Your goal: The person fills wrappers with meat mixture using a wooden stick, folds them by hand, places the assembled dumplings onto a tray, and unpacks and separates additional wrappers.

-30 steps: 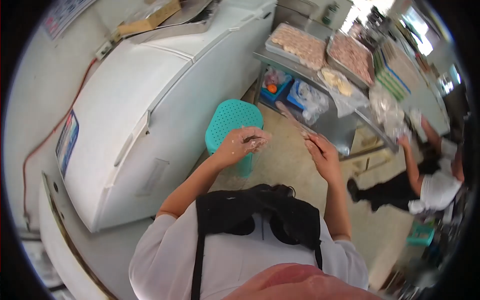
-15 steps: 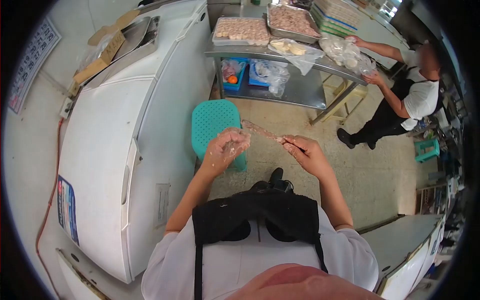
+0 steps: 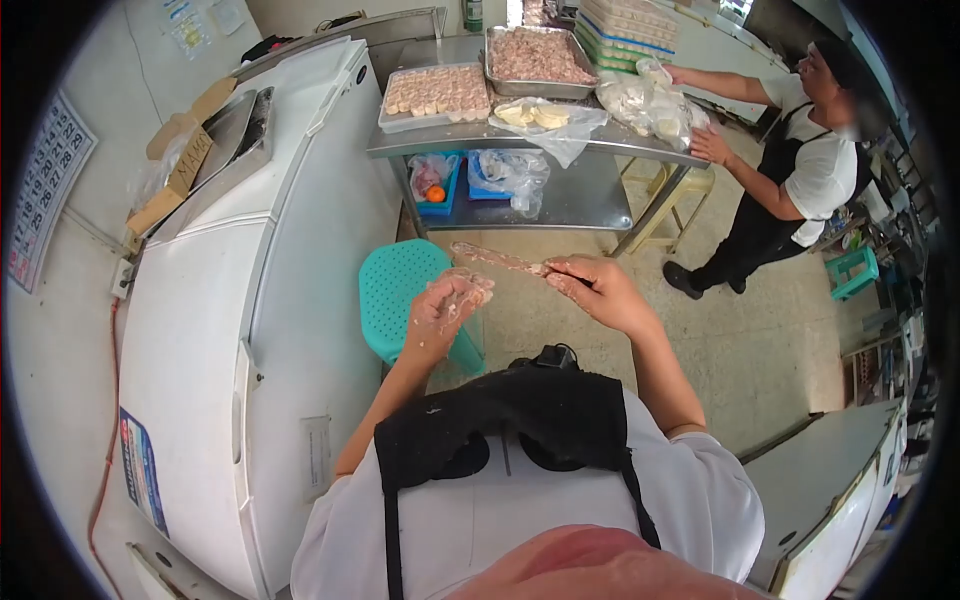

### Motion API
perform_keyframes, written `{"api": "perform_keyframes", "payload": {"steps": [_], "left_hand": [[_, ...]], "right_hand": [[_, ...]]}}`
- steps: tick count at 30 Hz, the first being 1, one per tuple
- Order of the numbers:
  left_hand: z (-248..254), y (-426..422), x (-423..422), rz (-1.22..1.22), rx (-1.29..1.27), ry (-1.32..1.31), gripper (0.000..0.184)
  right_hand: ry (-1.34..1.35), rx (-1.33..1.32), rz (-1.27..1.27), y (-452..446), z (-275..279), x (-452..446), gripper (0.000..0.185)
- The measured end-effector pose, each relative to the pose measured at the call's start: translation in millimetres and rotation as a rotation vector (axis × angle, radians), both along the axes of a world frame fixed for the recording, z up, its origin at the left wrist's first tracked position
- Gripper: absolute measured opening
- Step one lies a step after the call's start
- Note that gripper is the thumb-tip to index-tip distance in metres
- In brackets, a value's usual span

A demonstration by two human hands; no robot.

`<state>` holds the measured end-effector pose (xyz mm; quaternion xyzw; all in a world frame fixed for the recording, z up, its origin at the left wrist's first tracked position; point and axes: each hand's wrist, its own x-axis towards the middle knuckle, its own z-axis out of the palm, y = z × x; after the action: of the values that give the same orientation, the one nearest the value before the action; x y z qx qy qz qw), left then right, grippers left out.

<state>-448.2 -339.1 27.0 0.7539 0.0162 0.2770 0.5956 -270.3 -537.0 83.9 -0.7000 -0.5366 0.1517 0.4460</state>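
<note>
My right hand [image 3: 598,290] pinches one end of a flat, narrow spatula-like tool [image 3: 500,259] smeared with pinkish paste. The tool points left, its far end above my left hand [image 3: 446,310]. Bits of the same paste cover my left hand, whose fingers are curled; whatever lies inside them I cannot make out. Ahead on a steel table [image 3: 640,148] are a tray of small filled pieces [image 3: 437,92], a deep metal pan of minced filling [image 3: 540,58] and pale round wrappers [image 3: 532,116] on a plastic bag.
A turquoise stool [image 3: 400,290] stands just beyond my left hand. White chest freezers [image 3: 200,350] line the left. A co-worker [image 3: 810,160] handles plastic bags [image 3: 655,108] at the table's right end. Blue baskets [image 3: 437,207] sit on the lower shelf.
The view has swung toward the table, which now appears further left and more level. My hands have come closer together, with the tool now nearer my left hand.
</note>
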Motion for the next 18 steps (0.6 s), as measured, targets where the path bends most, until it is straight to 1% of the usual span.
{"api": "perform_keyframes", "payload": {"steps": [2,5,7,8,11,13,16,18], "left_hand": [[5,-4,25,-0.016,-0.044,0.022,0.012],[27,-16,63,0.047,-0.307,0.016,0.012],[16,-9,85,0.056,-0.256,0.032,0.014],[12,-7,95,0.063,-0.232,0.037,0.015],[19,-14,129,0.131,-0.174,0.014,0.015],[15,-15,153,0.175,-0.122,0.103,0.014],[14,-16,185,0.202,-0.091,0.204,0.013],[11,-17,199,0.184,-0.095,0.229,0.013]], "right_hand": [[0.038,-0.018,-0.012,-3,-1,30,0.026],[0.081,-0.029,-0.013,0,-4,78,0.025],[0.074,-0.058,-0.003,6,1,102,0.024],[0.034,-0.047,0.041,10,4,114,0.024],[-0.072,-0.032,0.163,24,13,146,0.024],[-0.11,-0.033,0.21,32,17,166,0.025],[-0.136,-0.037,0.225,34,15,194,0.025],[-0.078,-0.075,0.191,30,6,209,0.024]]}}
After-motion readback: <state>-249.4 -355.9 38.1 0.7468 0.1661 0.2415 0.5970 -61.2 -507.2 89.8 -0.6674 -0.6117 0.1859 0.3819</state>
